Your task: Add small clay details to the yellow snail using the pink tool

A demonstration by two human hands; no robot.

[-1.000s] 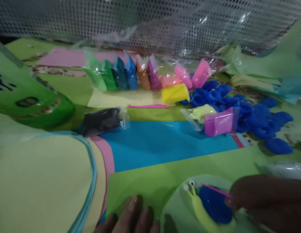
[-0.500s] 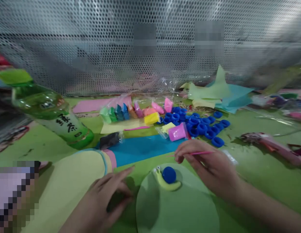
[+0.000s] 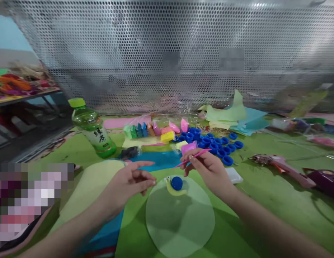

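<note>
Pink tool (image 3: 201, 153) drawn away from snail (image 3: 177, 184), in right hand (image 3: 207, 170).

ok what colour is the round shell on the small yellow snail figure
The round shell on the yellow snail figure is deep blue, best seen in the head view.

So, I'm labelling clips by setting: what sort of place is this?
Probably a craft workspace: a snail figure on a green disc, coloured bagged lumps, a pink tool in the right hand.
</note>
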